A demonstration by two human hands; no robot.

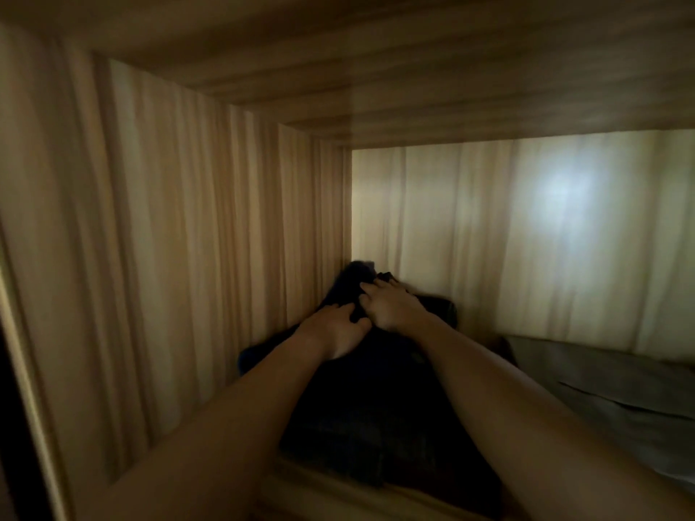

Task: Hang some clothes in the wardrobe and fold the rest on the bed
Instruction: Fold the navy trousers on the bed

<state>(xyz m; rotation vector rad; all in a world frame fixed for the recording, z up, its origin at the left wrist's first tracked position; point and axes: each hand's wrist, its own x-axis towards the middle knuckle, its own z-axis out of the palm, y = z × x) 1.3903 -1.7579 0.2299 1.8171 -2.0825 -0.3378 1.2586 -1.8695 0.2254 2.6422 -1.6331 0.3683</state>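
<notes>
Clothes (376,400), dark and heaped, lie on the floor of a wardrobe compartment, pushed toward its back left corner, and as far as this blurred, dim view shows none of them has been dealt with. At the far left the wardrobe's side wall (169,220) of pale wood runs back to that corner, bare of any rail, hook or hanger that can be seen. Next comes the left hand (338,329), stretched deep into the compartment with its fingers curled into the top of the heap, gripping the dark fabric. Just beside it, touching or nearly so, the right hand (391,306) also clutches a bunch of the same fabric, a little further back, where a fold stands up against the corner. Behind them the back panel (526,238) is lighter, with a soft patch of light on it. Low at the right a grey cloth (620,389) lies flat beside the heap; what it is cannot be told. No garment hangs in view and no bed shows, so the work looks to be at an early step: the heap seems about to be taken up, with sorting, hanging and folding all left to do.
</notes>
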